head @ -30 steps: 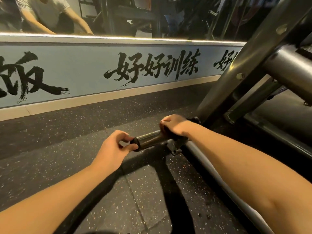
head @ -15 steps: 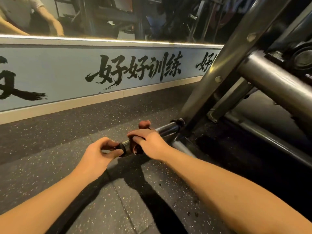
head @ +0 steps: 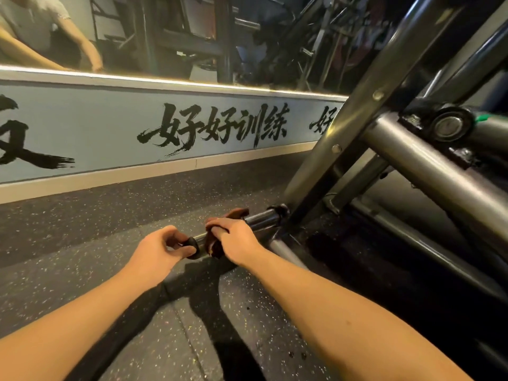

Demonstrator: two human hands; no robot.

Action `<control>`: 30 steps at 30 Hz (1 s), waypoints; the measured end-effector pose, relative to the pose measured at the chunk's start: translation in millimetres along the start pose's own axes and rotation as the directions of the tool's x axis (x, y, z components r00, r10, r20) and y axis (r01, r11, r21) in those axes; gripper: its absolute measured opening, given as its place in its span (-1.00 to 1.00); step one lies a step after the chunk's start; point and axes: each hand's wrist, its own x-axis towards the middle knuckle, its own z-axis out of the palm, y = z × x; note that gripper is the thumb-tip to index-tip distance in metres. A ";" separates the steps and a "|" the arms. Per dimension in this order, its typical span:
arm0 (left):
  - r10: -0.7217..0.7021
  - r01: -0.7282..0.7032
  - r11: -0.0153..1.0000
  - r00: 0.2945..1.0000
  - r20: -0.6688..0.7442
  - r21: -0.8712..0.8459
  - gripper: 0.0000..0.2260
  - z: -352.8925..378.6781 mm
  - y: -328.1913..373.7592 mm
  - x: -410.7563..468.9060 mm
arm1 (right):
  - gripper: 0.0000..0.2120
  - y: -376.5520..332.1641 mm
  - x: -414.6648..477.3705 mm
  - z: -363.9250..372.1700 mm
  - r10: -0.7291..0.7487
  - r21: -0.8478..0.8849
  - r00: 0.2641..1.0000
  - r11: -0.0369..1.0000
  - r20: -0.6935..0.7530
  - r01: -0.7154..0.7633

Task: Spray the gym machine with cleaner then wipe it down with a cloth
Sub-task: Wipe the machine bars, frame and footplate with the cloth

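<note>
Chrome peg [head: 261,219], short and level, juts leftward from the foot of the gym machine frame [head: 343,127]. Its free left end carries a black end cap [head: 191,242].

Right hand [head: 237,237]: fingers curled over the top of the peg just right of the cap, clamping a reddish-brown cloth [head: 237,213] around the tube. Cloth folds show on the far side and below the knuckles.

Left hand [head: 156,251]: thumb and forefinger pinch the end cap, other fingers tucked in loosely. The hands sit close together, not touching.

Edges and room: right of the peg the space is crowded. There is a slanted flat upright with bolt heads, a thick round steel tube [head: 439,182] crossing near to far, a pivot bearing [head: 448,126] at upper right, and low rails along the ground. To the left and far side, floor runs as far as the skirting board [head: 110,176] (both forearms reach in over it from the near edge).

Surface: dark rubber floor [head: 68,243] with pale speckles, tile seams visible near centre. Arm shadows fall across it.

Room: a mirror [head: 198,37] above a lit ledge reflects racks and, at far left, a person's arms.

Writing: pale blue wall band [head: 96,127] with black brush characters, "好好训练". Further lettering is cut off at left and right.
</note>
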 end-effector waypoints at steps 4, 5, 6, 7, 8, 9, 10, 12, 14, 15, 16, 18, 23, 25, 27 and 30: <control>0.031 -0.031 0.999 0.999 0.006 0.018 -0.87 -5.6 13.2 0.4 | -0.73 -19.8 -9.5 -28.2 0.107 0.240 0.994 0.965 -0.010 -0.101; 0.046 -0.046 0.999 0.999 0.007 0.004 -0.87 -5.8 17.9 0.1 | -0.73 -22.5 -13.3 -34.0 0.172 0.357 0.985 0.921 -0.020 -0.154; 0.060 -0.060 0.998 0.998 0.003 -0.019 -0.88 -5.1 22.8 -0.7 | -0.75 -23.2 -17.6 -38.0 0.239 0.473 0.971 0.857 -0.015 -0.204; 0.073 -0.073 0.996 0.997 -0.002 -0.046 -0.89 -3.8 28.5 -1.9 | -0.77 -23.0 -22.9 -41.0 0.300 0.577 0.954 0.778 0.003 -0.247; 0.086 -0.086 0.994 0.996 0.002 -0.069 -0.90 -2.8 35.7 -3.9 | -0.80 -23.0 -29.9 -43.6 0.340 0.670 0.940 0.693 0.022 -0.266; 0.094 -0.092 0.991 0.995 0.016 -0.092 -0.91 -1.4 43.1 -6.3 | -0.82 -23.7 -39.6 -47.0 0.355 0.736 0.934 0.620 0.045 -0.271; 0.093 -0.089 0.990 0.995 0.036 -0.112 -0.89 -0.1 51.1 -9.1 | -0.82 -23.4 -48.2 -50.3 0.360 0.775 0.931 0.568 0.066 -0.275; 0.087 -0.077 0.991 0.992 0.087 -0.113 -0.81 1.1 68.5 -15.9 | -0.77 -23.0 -63.2 -59.2 0.378 0.794 0.922 0.537 0.078 -0.287; 0.105 -0.096 0.993 0.983 0.153 -0.066 -0.75 1.5 84.7 -23.9 | -0.74 -17.0 -72.0 -65.4 0.402 0.810 0.912 0.508 0.076 -0.292; 0.117 -0.108 0.992 0.977 0.181 -0.059 -0.72 3.1 92.0 -27.1 | -0.72 -15.7 -75.3 -69.3 0.408 0.818 0.910 0.494 0.081 -0.294; 0.127 -0.117 0.991 0.972 0.196 -0.062 -0.68 4.8 98.3 -29.5 | -0.71 -14.6 -76.9 -72.4 0.410 0.826 0.908 0.479 0.088 -0.296; 0.128 -0.112 0.990 0.969 0.210 -0.086 -0.64 7.7 109.9 -34.9 | -0.69 -14.6 -79.4 -78.5 0.410 0.839 0.906 0.455 0.100 -0.299; 0.137 -0.124 0.990 0.955 0.262 -0.063 -0.63 1.9 133.0 -42.3 | -0.73 -38.8 -92.9 -89.3 0.442 0.839 0.894 0.460 0.069 -0.292; 0.160 -0.156 0.987 0.954 0.255 -0.036 -0.63 -8.0 147.5 -42.7 | -0.73 -48.2 -94.1 -95.5 0.411 0.839 0.911 0.483 0.036 -0.251; 0.197 -0.199 0.980 0.950 0.240 -0.015 -0.65 -20.0 166.8 -41.3 | -0.75 -62.3 -98.0 -107.8 0.381 0.859 0.924 0.478 -0.014 -0.184; 0.247 -0.246 0.969 0.946 0.211 -0.035 -0.72 -34.5 194.0 -39.2 | -0.75 -82.2 -100.4 -127.4 0.335 0.875 0.938 0.475 -0.084 -0.091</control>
